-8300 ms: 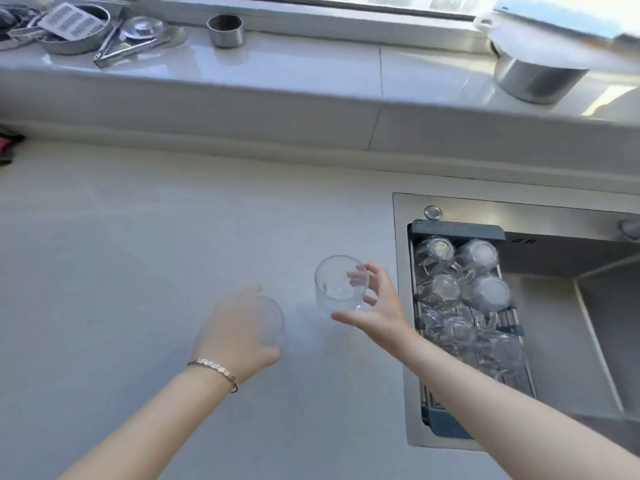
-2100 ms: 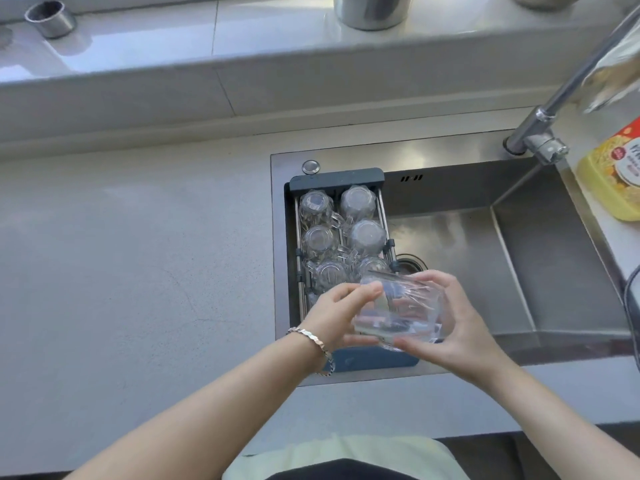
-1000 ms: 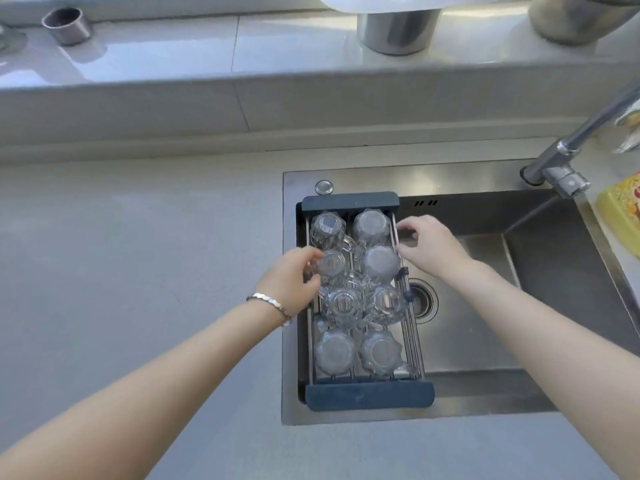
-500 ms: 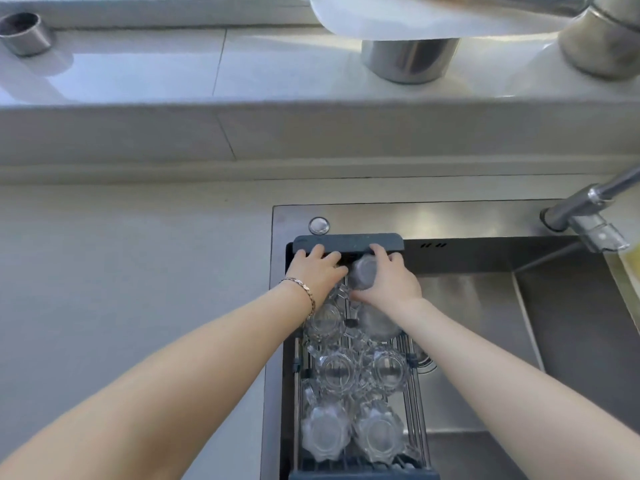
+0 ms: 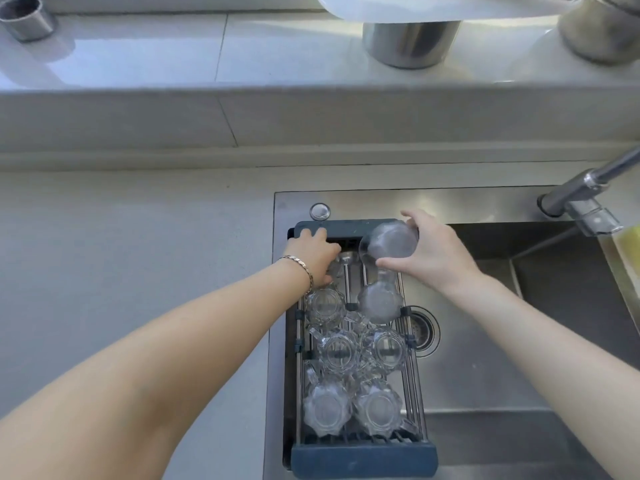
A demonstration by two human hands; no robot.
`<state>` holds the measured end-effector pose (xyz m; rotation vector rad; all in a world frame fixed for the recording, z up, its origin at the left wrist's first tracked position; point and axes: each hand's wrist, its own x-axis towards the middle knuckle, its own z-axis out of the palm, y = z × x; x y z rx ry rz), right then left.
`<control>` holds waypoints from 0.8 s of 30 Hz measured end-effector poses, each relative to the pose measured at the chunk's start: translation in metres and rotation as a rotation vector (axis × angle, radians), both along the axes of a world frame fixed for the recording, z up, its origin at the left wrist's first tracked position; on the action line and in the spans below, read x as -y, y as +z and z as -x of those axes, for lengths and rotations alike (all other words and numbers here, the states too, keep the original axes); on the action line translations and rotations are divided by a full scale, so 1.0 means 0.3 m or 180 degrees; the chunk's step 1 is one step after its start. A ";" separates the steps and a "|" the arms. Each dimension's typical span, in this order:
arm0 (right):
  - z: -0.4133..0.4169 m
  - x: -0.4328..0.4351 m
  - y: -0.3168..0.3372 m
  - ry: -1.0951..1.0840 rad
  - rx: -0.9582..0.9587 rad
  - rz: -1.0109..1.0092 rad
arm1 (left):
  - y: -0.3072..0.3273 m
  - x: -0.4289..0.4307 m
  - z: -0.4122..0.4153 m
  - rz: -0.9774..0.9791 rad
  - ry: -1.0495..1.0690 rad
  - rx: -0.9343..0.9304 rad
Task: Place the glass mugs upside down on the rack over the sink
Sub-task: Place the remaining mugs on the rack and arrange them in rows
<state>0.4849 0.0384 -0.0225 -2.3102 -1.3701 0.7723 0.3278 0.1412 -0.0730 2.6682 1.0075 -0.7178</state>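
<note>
A blue-ended wire rack point(image 5: 363, 460) spans the left side of the steel sink point(image 5: 485, 358). Several glass mugs point(image 5: 337, 351) stand upside down on it in two rows. My right hand point(image 5: 429, 251) is shut on a glass mug point(image 5: 389, 242), lifted and tilted above the rack's far right corner. My left hand point(image 5: 317, 254) rests at the rack's far left corner, fingers over the blue end bar and curled around a mug that is mostly hidden beneath it.
A grey counter point(image 5: 138, 271) lies left of the sink. The faucet point(image 5: 585, 195) juts in at the right above a yellow bottle point(image 5: 628, 244). The sink drain point(image 5: 424, 332) sits right of the rack. Steel pots point(image 5: 410, 43) and a small steel cup point(image 5: 26, 17) stand on the sill.
My right hand has lifted the far right mug off the rack and tilted it. My left hand has stayed at the far left corner.
</note>
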 end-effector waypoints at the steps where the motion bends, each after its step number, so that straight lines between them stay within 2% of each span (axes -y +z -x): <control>1: -0.021 0.007 0.022 0.0252 0.0035 0.0013 | 0.000 -0.002 0.001 0.0088 0.0264 0.0071; 3: -0.054 0.006 0.047 0.0801 0.0071 0.0125 | -0.003 -0.002 0.001 0.0188 0.0664 0.0207; 6: -0.063 -0.036 0.035 0.1691 0.0247 0.0537 | -0.015 0.019 -0.006 0.0111 0.0785 0.0233; 12: 0.014 -0.161 -0.036 0.3154 0.1356 0.1147 | -0.043 0.030 -0.001 0.0008 0.0840 0.0278; 15: 0.037 -0.184 -0.073 0.3759 0.1827 0.1120 | -0.064 0.034 0.019 -0.0012 0.0711 0.0305; 18: 0.039 -0.178 -0.120 0.4085 0.2039 0.0926 | -0.082 0.042 0.039 -0.0025 0.0699 0.0393; 20: 0.027 -0.149 -0.150 0.3985 0.2007 0.0707 | -0.085 0.043 0.041 -0.0034 0.0708 0.0416; 21: 0.019 -0.125 -0.162 0.3684 0.1853 0.0566 | -0.085 0.043 0.041 -0.0034 0.0696 0.0419; 24: 0.014 -0.035 -0.193 0.1860 0.1063 0.0154 | -0.083 0.044 0.041 -0.0014 0.0699 0.0435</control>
